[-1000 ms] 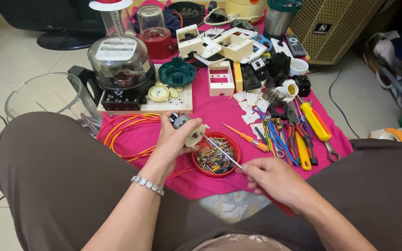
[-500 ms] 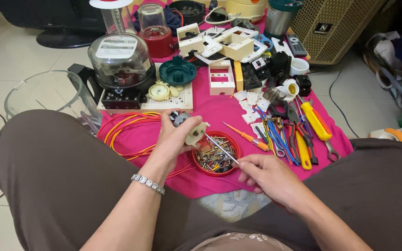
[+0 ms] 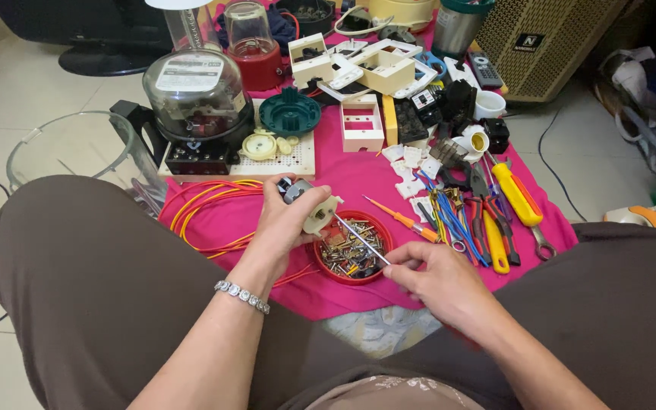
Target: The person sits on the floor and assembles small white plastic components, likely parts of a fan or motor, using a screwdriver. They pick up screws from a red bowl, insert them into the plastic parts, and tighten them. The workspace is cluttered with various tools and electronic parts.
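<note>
Head view is looking down over the person's lap at a pink cloth [image 3: 358, 182] spread on the tiled floor. The left hand [image 3: 286, 224] is clenching around a small electric motor [image 3: 309, 205] with a cream plastic end cap, holding it just above the cloth's near edge, beside a red dish of screws [image 3: 347, 250]. The right hand [image 3: 438, 285] is pinching the handle end of a thin metal screwdriver [image 3: 362, 237] between its fingertips, and the shaft is slanting up and left so that its tip is meeting the motor's cream cap. The shaft is crossing over the red dish. A silver bracelet [image 3: 243, 295] is sitting on the left wrist.

Orange wires [image 3: 206, 209] are looping on the cloth to the left of the motor. An orange-handled screwdriver [image 3: 400, 220] is lying just right of the dish, and beyond it a cluster of pliers and a yellow-handled wrench [image 3: 518, 201] is lying near the cloth's right edge. Farther back, a glass-domed electricity meter [image 3: 191, 95] is standing on a perforated white board [image 3: 298, 156], with a green round plastic part [image 3: 290, 114] next to it and white switch boxes [image 3: 362, 125] behind.
</note>
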